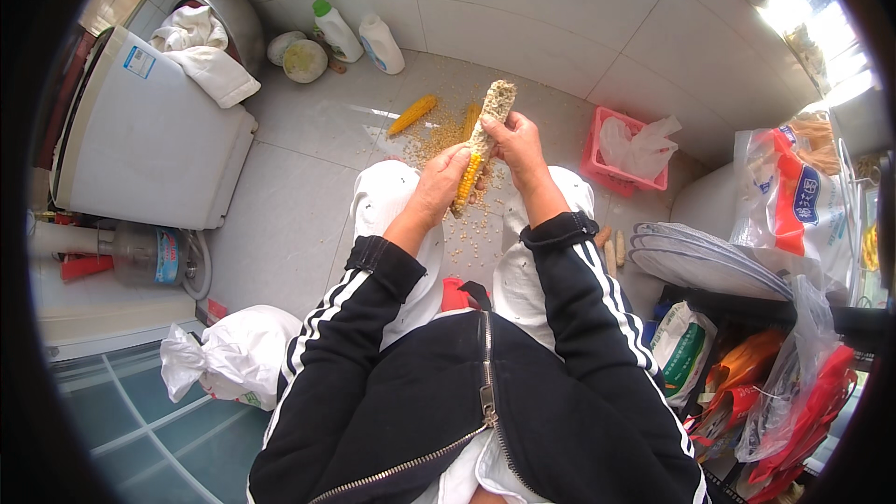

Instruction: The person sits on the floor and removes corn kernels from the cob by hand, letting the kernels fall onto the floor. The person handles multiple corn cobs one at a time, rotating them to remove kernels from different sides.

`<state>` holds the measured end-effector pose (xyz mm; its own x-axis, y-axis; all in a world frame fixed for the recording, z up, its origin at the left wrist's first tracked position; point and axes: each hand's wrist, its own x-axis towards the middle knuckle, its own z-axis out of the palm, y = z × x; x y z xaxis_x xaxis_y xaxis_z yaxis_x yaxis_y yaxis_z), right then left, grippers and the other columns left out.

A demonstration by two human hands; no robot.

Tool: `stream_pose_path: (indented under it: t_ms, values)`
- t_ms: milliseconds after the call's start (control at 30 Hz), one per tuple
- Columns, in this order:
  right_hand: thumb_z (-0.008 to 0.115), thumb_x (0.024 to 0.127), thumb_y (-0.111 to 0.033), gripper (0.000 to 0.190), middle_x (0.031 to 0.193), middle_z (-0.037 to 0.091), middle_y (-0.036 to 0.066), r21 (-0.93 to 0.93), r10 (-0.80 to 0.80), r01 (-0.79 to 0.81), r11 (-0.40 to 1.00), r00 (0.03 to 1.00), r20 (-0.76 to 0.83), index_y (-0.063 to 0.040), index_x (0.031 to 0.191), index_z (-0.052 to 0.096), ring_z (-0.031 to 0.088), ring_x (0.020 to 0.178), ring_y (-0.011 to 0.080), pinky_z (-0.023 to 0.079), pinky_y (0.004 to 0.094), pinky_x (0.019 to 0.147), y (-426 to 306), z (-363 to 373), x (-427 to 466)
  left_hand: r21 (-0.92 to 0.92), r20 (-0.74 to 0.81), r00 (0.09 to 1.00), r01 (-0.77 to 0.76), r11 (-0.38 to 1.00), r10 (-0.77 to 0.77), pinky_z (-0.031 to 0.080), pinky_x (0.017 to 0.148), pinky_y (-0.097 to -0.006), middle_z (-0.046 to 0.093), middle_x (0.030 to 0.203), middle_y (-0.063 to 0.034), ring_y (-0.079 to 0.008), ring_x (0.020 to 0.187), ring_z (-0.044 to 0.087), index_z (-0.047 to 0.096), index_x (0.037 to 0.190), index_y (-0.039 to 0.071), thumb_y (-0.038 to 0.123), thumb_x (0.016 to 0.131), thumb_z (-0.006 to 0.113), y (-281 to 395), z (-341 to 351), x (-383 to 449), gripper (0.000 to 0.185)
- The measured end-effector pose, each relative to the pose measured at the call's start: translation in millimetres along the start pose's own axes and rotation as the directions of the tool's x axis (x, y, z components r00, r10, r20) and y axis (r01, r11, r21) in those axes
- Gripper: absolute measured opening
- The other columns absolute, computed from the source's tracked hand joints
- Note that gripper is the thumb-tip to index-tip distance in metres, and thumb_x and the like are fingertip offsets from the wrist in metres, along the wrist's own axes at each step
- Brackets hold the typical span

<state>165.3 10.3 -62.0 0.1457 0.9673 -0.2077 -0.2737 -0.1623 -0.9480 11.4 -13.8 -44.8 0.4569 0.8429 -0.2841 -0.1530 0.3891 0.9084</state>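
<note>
A dried corn cob (pixel 494 110) slants between my hands above the floor. Its upper length is pale and stripped, while rows of yellow kernels (pixel 468 178) show at the lower end; whether these are one cob or two pressed together, I cannot tell. My left hand (pixel 442 182) grips the lower half with the thumb along it. Higher up, my right hand (pixel 516 143) wraps the cob from the right, thumb on the bare part. Loose kernels (pixel 437 142) lie scattered on the tiles below. A yellow corn ear (pixel 413 115) rests left of them, and another ear (pixel 471 119) is partly hidden behind the cob.
Stripped cobs (pixel 615 249) lie beside my right knee. A pink plastic basket (pixel 625 178) holding a clear bag stands by the wall. Two white bottles (pixel 382 45) and melons (pixel 304 61) sit at the back left, near a white appliance (pixel 150 136). Bags (pixel 745 371) fill a rack at right.
</note>
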Motion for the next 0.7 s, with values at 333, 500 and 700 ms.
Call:
stream_pose_path:
  t_ms: [333, 500, 700]
  values:
    - [0.065, 0.081, -0.015, 0.026, 0.085, 0.062, 0.008, -0.083, -0.056, 0.054, 0.995, 0.998, -0.025, 0.002, 0.098, 0.055, 0.06, 0.069, 0.0128, 0.051, 0.0259, 0.056, -1.9, 4.2, -2.6, 0.061, -0.101, 0.994, -0.041, 0.997, 0.047, 0.043, 0.045, -0.0255, 0.058, 0.076, -0.0059, -0.0117, 0.057, 0.054, 0.055, 0.101, 0.001, 0.024, 0.097, 0.035, -14.9, -2.8, 7.0, 0.03]
    - [0.065, 0.082, -0.016, 0.024, 0.082, 0.061, 0.005, -0.096, -0.067, 0.061, 0.994, 0.996, -0.054, -0.001, 0.097, 0.055, 0.057, 0.066, 0.0094, 0.046, 0.0228, 0.054, 1.3, 6.1, -1.7, -0.017, -0.1, 0.995, 0.006, 1.0, -0.008, 0.042, 0.044, -0.025, 0.059, 0.076, -0.0067, -0.0115, 0.057, 0.053, 0.054, 0.1, 0.001, 0.026, 0.096, 0.036, -14.0, -2.4, 7.3, 0.031]
    - [0.065, 0.083, -0.016, 0.023, 0.083, 0.061, 0.004, -0.093, -0.125, 0.12, 0.988, 0.991, -0.056, -0.002, 0.097, 0.055, 0.056, 0.067, 0.0078, 0.044, 0.0216, 0.054, 5.3, 6.4, -0.5, -0.1, -0.076, 0.996, 0.031, 0.995, -0.038, 0.043, 0.044, -0.0242, 0.06, 0.079, -0.0078, -0.0116, 0.057, 0.053, 0.055, 0.103, 0.002, 0.027, 0.096, 0.037, -13.2, -2.0, 6.9, 0.031]
